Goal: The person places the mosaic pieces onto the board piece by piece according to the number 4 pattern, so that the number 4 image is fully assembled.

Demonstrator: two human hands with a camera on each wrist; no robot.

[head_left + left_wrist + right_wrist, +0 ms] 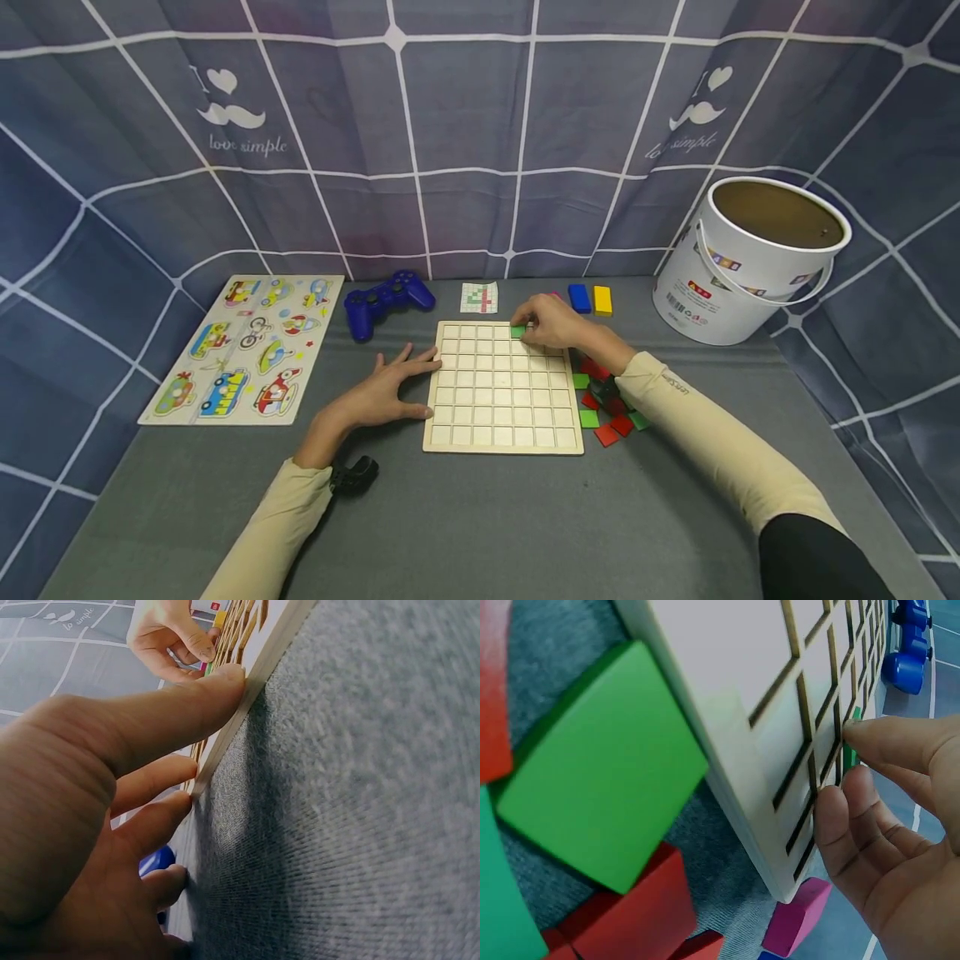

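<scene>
A wooden board (502, 402) with a grid of square recesses lies flat on the grey table. At its far edge my right hand (551, 322) pinches a small green tile (517, 332) over the top row; the right wrist view shows this tile (850, 746) edge-on between thumb and fingers. My left hand (384, 390) touches the board's left edge, thumb and fingers spread, as the left wrist view confirms with the thumb (172, 712) against the rim. Loose red and green tiles, among them a green tile (604, 769), lie beside the board's right edge.
Behind the board are a small grid-patterned card (479, 297), a blue block (579, 298), a yellow block (602, 301) and a magenta block (799, 916). A blue game controller (386, 302) and a picture sheet (251, 350) lie left. A white bucket (720, 283) stands back right.
</scene>
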